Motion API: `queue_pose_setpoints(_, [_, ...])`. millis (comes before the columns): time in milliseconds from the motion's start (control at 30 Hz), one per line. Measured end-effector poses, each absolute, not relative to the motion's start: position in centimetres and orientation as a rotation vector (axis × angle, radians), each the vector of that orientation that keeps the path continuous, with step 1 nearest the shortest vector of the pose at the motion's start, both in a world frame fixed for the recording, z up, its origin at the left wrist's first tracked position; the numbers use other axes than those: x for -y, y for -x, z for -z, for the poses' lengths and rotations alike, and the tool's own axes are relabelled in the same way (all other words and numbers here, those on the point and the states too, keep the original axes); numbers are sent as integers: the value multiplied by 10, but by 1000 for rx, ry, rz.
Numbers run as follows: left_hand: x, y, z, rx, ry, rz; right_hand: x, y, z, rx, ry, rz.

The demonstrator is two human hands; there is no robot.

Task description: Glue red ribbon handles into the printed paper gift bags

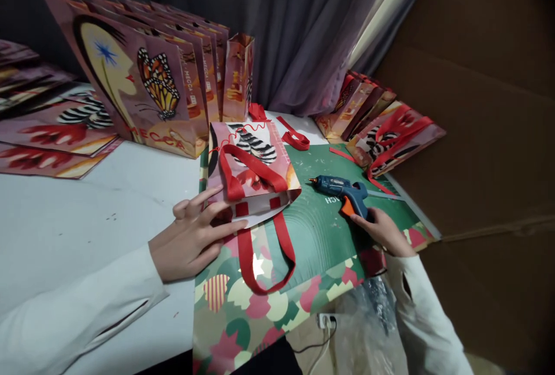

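Observation:
My left hand (197,236) lies with fingers stretched and spread against the left side of a small paper gift bag (284,161), fingertips at its mouth. The bag lies flat, printed with a zebra-striped butterfly, its mouth toward me. One red ribbon handle (254,167) rests over its upper face; another red ribbon handle (288,242) loops out toward me. My right hand (384,233) is closed at the grip end of a blue glue gun (336,183) with an orange trigger, its nozzle pointing left. Some right fingers are hidden.
Printed paper bags (165,86) stand in a row at back left; more bags with red ribbons (390,138) are at back right. Flat bags (56,132) lie left. A green mat (312,230) covers part of the white table (87,219). A cardboard wall (489,121) rises right.

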State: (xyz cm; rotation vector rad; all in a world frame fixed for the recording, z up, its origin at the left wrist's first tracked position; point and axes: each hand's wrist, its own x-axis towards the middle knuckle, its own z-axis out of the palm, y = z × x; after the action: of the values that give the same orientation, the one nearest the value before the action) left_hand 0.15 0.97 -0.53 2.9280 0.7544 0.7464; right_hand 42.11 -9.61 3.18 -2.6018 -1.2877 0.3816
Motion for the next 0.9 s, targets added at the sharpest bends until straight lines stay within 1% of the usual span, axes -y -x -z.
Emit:
queue_pose_setpoints(133, [-10, -1, 7, -752, -2926, -776, 89, -423, -52, 964, 2358, -898])
queue_pose_setpoints(200, [-11, -1, 8, -750, -2918, -794, 92, -416, -59, 789, 2195, -1077])
queue_pose_setpoints(267, [-11, -1, 9, -754, -2906, -808, 99, -406, -61, 662, 2028, -1176])
queue_pose_setpoints(433, [-10, -1, 9, -769, -2898, -806, 127, -378, -55, 560, 1609, -1157])
queue_pose_setpoints(600, [-7, -2, 4, -787, -2931, -750, 154, -354, -55, 711, 1413, -1205])
queue_pose_setpoints(733, [-4, -4, 0, -816, -2946, -697, 182, -346, -52, 780, 1483, -1168])
queue_pose_setpoints(833, [-2, -5, -1, -825, -2939, -654, 197, -350, -47, 843, 1739, -1063])
queue_pose_setpoints(900, [-2, -5, -1, -834, -2928, -636, 193, -354, -47, 978, 1920, -999])
